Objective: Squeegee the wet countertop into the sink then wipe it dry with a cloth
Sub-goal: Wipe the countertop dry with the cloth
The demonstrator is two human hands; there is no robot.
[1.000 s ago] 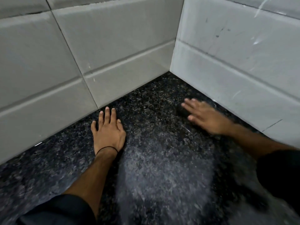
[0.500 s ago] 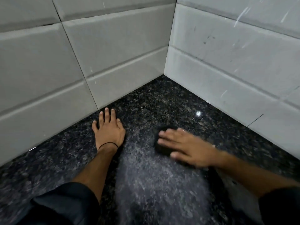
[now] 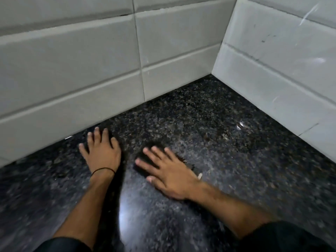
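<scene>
The black speckled granite countertop (image 3: 209, 128) meets white tiled walls in a corner. My left hand (image 3: 101, 153) lies flat on the stone near the back wall, fingers apart, a thin black band at its wrist. Just to its right, my right hand (image 3: 169, 173) presses flat on a dark cloth (image 3: 190, 166), which is mostly hidden under the palm and hard to tell from the stone. A small white tag (image 3: 199, 176) sticks out at the cloth's right edge. No squeegee or sink is in view.
White tiled walls stand at the back (image 3: 91, 60) and on the right (image 3: 281, 70), closing the corner. A light reflects off the stone (image 3: 125, 211) between my forearms, and a small glint (image 3: 241, 125) sits near the right wall.
My right hand has slid the cloth from near the right wall leftwards and towards me, ending close beside my left hand. My left hand has stayed flat in place.
</scene>
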